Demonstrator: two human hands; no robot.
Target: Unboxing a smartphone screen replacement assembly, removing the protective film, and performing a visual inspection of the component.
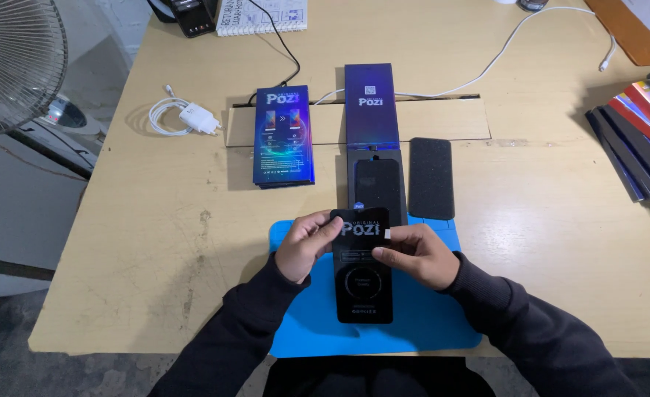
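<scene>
A flat black sleeve-shaped package [364, 283] with white print is held upright over a blue work mat [428, 323]. My left hand [306, 246] grips its upper left edge. My right hand [413, 254] pinches its right edge near a small white tab. Just beyond the package an open blue box [372, 103] lies with a dark phone-shaped tray [378, 187] in front of it, and a black foam pad [431, 178] rests to the right of that tray.
A stack of blue printed boxes [284, 136] lies left of the open box. A white charger with coiled cable [185, 117] sits further left. A fan [12, 66] stands off the table's left edge. Coloured flat packs [644, 132] fan out at the right edge.
</scene>
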